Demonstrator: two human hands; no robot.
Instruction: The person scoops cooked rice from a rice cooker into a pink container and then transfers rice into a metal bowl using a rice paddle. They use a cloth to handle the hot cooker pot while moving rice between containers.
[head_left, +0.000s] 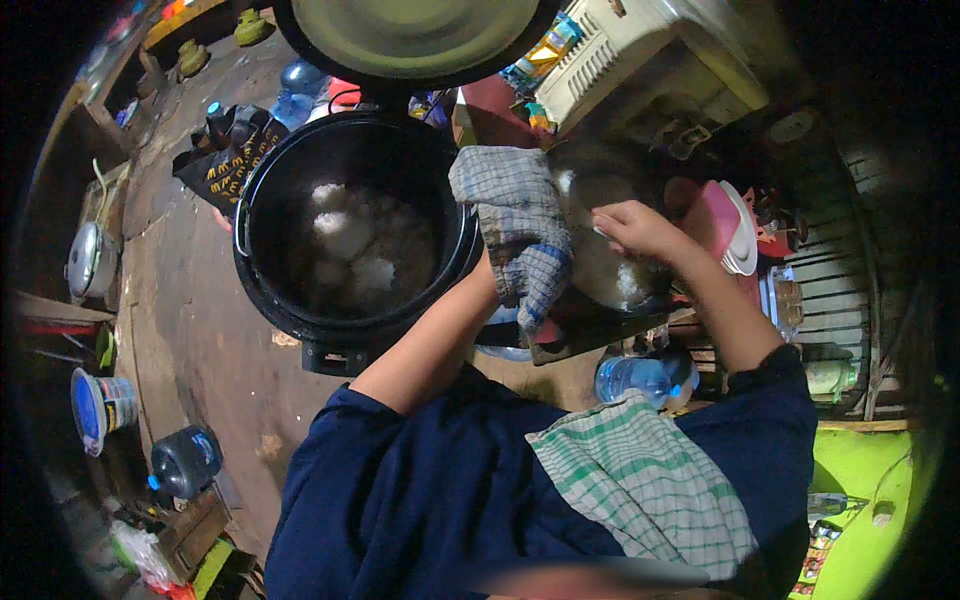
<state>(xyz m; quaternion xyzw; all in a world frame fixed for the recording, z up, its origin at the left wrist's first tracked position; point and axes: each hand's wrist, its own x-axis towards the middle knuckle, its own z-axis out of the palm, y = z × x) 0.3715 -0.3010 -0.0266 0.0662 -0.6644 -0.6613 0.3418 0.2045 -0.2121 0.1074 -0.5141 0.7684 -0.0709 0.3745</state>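
A blue-and-white checked cloth (517, 210) covers my left hand (489, 274), whose fingers are hidden; only the wrist and forearm show. The covered hand is at the right rim of a large black cooker (251, 289), whose round lid (412, 37) stands raised behind it. Pale lumps (330, 223) lie in the dark, hazy inside of the cooker. My right hand (634, 229) is over a dark wide pan (600, 300), its fingertips drawn together near a tiny white spot; whether they hold anything is unclear. White patches show in the pan.
Pink and white plates (739, 232) stand right of the pan. Water bottles (634, 379) lie below it. A black patterned bag (232, 161) is beside the cooker at left, on wooden boards (217, 315). Further left are a lidded metal pot (91, 259), a bucket (105, 409) and a large bottle (186, 461).
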